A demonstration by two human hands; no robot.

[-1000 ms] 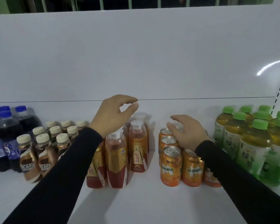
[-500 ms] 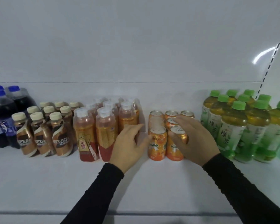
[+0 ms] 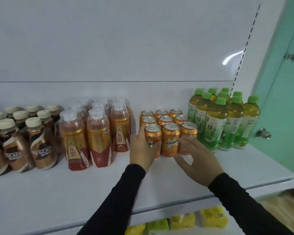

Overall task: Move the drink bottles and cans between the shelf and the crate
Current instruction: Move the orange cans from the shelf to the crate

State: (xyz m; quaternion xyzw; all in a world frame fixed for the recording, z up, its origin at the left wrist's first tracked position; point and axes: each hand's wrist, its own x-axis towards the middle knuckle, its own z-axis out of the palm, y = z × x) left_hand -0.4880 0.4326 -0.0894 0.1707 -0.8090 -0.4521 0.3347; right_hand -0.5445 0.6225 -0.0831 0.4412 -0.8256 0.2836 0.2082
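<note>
Pick-up step: left hand (image 3: 143, 150) grips the front-left can (image 3: 153, 138) on the shelf (image 3: 58, 192), right hand (image 3: 198, 160) fingers spread at the front-right can (image 3: 187, 133); next, close and lift.

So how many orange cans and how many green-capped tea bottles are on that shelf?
Orange cans: 9
Green-capped tea bottles: 9
Total: 18
</note>
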